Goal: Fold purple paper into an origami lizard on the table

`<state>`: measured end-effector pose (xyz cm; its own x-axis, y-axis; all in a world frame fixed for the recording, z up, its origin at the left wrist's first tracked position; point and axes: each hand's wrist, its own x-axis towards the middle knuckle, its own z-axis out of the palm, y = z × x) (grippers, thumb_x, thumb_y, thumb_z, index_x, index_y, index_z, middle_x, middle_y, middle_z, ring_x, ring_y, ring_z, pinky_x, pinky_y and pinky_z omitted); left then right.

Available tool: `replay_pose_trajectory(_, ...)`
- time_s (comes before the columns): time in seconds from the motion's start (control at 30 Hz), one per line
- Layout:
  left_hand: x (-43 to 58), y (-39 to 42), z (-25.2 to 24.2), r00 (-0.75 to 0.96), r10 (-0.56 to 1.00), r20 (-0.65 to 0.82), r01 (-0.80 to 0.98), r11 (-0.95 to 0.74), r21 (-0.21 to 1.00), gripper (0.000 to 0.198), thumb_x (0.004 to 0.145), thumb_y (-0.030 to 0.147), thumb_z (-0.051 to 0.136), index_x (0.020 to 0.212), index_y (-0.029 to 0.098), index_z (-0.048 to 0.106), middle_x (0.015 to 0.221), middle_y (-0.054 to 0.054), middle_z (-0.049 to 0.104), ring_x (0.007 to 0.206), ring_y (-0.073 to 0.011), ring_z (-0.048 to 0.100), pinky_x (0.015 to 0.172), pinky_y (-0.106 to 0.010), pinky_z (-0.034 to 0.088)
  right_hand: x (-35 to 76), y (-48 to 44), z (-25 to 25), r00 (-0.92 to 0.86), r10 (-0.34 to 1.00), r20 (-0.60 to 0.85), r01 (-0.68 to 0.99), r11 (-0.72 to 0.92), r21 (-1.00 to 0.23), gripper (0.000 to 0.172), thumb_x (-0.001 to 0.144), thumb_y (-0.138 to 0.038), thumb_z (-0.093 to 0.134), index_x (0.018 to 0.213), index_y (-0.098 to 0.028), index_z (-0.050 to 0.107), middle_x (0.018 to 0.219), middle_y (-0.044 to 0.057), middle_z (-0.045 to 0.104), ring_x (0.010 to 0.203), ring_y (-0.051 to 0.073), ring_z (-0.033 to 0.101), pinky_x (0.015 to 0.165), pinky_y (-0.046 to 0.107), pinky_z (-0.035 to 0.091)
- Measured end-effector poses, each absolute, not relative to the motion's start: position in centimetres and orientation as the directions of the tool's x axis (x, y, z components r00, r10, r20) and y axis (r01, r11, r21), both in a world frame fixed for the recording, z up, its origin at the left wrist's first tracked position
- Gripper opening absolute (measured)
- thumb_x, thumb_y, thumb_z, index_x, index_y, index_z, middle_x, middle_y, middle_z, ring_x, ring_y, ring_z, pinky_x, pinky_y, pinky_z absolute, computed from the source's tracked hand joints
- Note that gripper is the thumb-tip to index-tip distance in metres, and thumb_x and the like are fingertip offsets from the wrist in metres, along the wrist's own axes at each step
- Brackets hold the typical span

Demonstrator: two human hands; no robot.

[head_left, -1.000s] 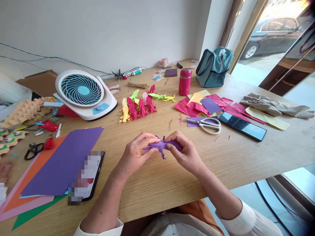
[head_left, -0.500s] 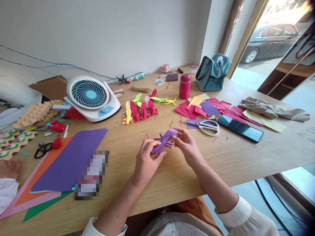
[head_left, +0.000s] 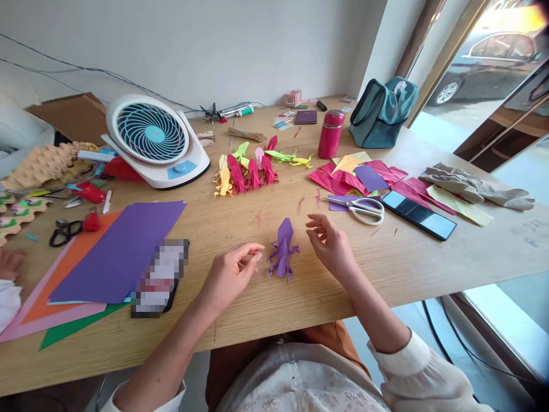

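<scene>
A folded purple paper figure (head_left: 283, 252) with thin curled legs lies on the wooden table (head_left: 240, 320), its pointed end away from me. To its left is my left hand (head_left: 234, 274), not touching it, fingers bent and thumb near the index finger, nothing visible between them. On the other side my right hand (head_left: 332, 246) hovers apart from the figure, its fingers loosely curled and holding nothing. Folded red, yellow and green paper figures (head_left: 253, 173) stand in a group farther back. White-handled scissors (head_left: 366, 212) rest on purple paper to the right.
At the left are a fan (head_left: 154, 137), coloured sheets (head_left: 115, 257), a blurred-out phone (head_left: 160, 280), black scissors (head_left: 65, 232) and another person's hand (head_left: 11, 263). Toward the right are a red flask (head_left: 331, 134), a teal bag (head_left: 381, 114), paper pieces, a phone (head_left: 418, 214) and a grey cloth.
Both hands have let go of the purple figure and moved apart to either side. The figure now lies on the table, turned with its pointed end facing away. The view has shifted slightly.
</scene>
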<state>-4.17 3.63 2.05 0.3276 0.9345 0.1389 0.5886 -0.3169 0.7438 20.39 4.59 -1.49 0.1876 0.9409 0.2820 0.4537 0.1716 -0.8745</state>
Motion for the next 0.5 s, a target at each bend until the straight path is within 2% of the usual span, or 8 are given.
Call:
replay_pose_trajectory(0.07, -4.2, 5.2, 2.3, 0.35, 0.921, 0.17, 0.621, -0.364, 0.694, 0.017, 0.092, 0.031, 0.059, 0.098, 0.022, 0.072, 0.089, -0.003, 0.076, 0.076, -0.0167, 0.071, 0.064, -0.023, 0.054, 20.6, 3.3, -1.8, 0.152, 0.945, 0.29, 0.5, 0.18, -0.847, 0.02, 0.09, -0.023, 0.054, 0.108, -0.02, 0.063, 0.097, 0.007, 0.072, 0.077, 0.017, 0.065, 0.07, 0.031, 0.051)
replay_pose_trajectory(0.17, -3.3, 7.9, 2.0, 0.37, 0.917, 0.145, 0.613, -0.359, 0.704, 0.021, 0.09, 0.031, 0.06, 0.102, 0.019, 0.072, 0.089, -0.005, 0.075, 0.079, -0.0175, 0.07, 0.069, -0.026, 0.055, 20.7, 1.5, -2.5, 0.081, 0.961, 0.266, 0.552, 0.179, -0.815, 0.016, 0.094, -0.024, 0.052, 0.104, -0.021, 0.064, 0.093, 0.006, 0.071, 0.081, 0.019, 0.066, 0.07, 0.031, 0.05)
replay_pose_trajectory(0.33, -0.8, 11.1, 0.1, 0.421, 0.905, 0.061, 0.5, -0.287, 0.817, 0.033, 0.088, 0.038, 0.062, 0.112, 0.016, 0.068, 0.091, -0.006, 0.074, 0.08, -0.0172, 0.069, 0.077, -0.029, 0.054, 20.6, 0.5, -3.2, 0.043, 0.965, 0.259, 0.609, 0.18, -0.772, 0.016, 0.095, -0.023, 0.051, 0.103, -0.022, 0.065, 0.096, 0.006, 0.072, 0.086, 0.021, 0.067, 0.075, 0.033, 0.05)
replay_pose_trajectory(0.5, 0.3, 10.7, -1.3, 0.401, 0.916, -0.011, 0.397, -0.163, 0.903, 0.023, 0.084, 0.029, 0.063, 0.104, 0.018, 0.064, 0.072, 0.001, 0.068, 0.067, -0.0136, 0.064, 0.068, -0.026, 0.05, 20.2, 2.1, -2.6, 0.043, 0.969, 0.242, 0.562, 0.177, -0.808, 0.015, 0.094, -0.025, 0.053, 0.1, -0.022, 0.066, 0.09, 0.005, 0.071, 0.072, 0.018, 0.063, 0.068, 0.03, 0.049)
